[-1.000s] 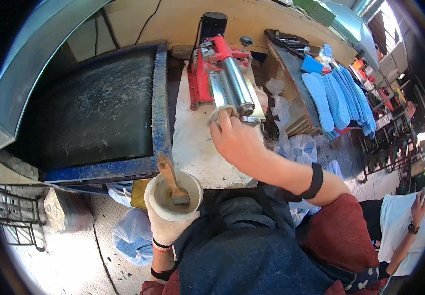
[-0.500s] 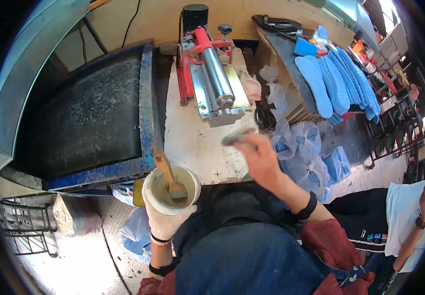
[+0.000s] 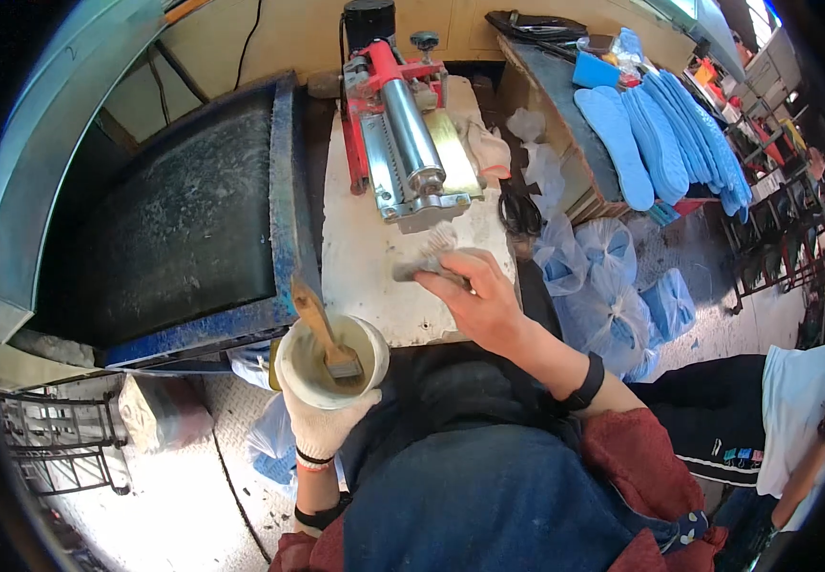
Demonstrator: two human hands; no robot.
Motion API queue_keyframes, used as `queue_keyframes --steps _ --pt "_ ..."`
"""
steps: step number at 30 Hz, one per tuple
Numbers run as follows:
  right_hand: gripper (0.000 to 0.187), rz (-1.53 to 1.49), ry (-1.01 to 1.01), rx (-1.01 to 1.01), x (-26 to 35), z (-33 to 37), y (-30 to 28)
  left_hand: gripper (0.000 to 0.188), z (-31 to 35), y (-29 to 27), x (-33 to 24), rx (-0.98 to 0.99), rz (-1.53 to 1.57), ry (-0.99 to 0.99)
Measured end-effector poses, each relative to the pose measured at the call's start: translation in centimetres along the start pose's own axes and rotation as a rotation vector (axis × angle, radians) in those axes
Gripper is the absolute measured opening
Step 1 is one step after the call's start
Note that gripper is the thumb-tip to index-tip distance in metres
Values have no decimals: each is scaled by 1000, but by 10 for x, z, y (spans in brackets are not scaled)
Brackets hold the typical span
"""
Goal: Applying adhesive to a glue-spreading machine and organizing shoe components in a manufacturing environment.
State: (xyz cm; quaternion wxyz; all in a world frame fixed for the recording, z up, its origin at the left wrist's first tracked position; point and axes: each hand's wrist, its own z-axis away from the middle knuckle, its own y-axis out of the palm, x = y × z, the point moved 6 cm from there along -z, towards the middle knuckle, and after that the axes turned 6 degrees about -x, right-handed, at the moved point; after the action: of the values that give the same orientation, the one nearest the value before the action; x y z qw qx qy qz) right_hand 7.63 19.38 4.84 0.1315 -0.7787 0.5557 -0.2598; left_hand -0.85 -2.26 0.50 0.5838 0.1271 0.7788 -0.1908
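One bare right hand [image 3: 489, 310] pinches small blurred grey piece [image 3: 416, 270], fingers [image 3: 473, 270] nearly closed; white-gloved left hand [image 3: 322, 429] curls around round white tub [image 3: 288, 372], wooden-handled flat brush [image 3: 316, 321] inside.

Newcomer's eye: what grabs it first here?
Probably the red machine with its shiny roller, at the far end of the pale worktop. Next, the blue sole-shaped pieces along the dark table, upper right. Then the pale cup in the gloved left hand, a brush leaning in it.
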Motion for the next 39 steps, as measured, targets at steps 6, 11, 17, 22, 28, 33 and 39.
queue_keyframes --steps 6,11,17,22,28,33,39 --pt "31 -115 467 387 -89 77 41 106 0 -8 4 -53 -10 56" --pt "29 48 662 42 -166 66 12 107 7 -10 8 -65 16 -92" --pt "24 64 523 238 -124 110 111 109 5 -7 15 -102 -31 -86" --pt "25 -395 378 696 -30 107 145 109 -2 -14 16 -99 -127 -55" --pt "21 -26 586 326 -189 62 127 110 -8 -23 7 -27 -300 -5" --pt "29 -324 181 741 1 93 173 103 -1 -32 24 -161 -75 -127" --pt "25 48 630 709 -181 101 167 105 2 -36 22 -128 -4 -124"
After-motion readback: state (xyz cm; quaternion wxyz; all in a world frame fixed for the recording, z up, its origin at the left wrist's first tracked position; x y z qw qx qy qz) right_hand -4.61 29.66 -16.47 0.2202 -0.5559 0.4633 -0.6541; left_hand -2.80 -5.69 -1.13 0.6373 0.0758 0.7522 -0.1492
